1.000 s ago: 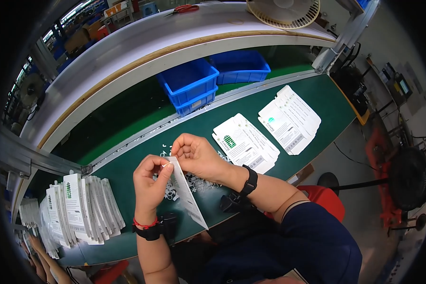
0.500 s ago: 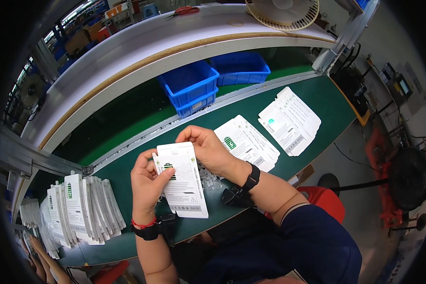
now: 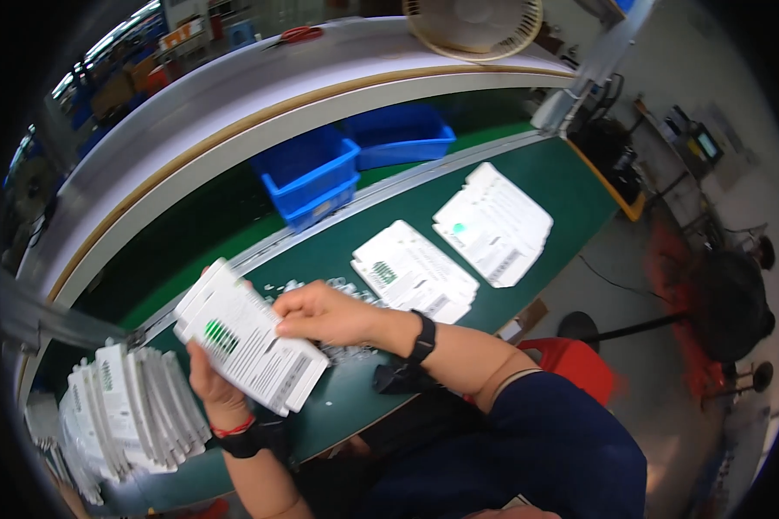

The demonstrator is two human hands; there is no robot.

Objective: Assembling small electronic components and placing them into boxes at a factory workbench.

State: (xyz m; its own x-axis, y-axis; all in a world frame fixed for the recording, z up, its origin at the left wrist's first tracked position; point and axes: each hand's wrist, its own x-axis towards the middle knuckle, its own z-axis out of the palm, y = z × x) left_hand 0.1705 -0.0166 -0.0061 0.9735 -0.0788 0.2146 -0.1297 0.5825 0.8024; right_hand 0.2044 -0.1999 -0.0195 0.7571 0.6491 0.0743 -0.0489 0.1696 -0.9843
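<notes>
Between my hands is a white flat carton with a green printed graphic, tilted over the table. My left hand grips its lower left side, the fingers mostly hidden behind it. On the right edge, my right hand pinches the carton between thumb and fingers. Small whitish pieces lie scattered under and beside my right hand. Two fanned stacks of similar flat cartons lie to the right, a nearer stack and a farther stack. A row of filled-looking white cartons leans together at the left.
Blue bins stand behind the green table, below a curved white shelf. Red-handled scissors and a round fan grille rest on the shelf. A red stool is at the right, beside a black fan.
The carton has moved left and turned to a slant. My right hand has shifted from its top corner down to the right edge. The whole view has also shifted.
</notes>
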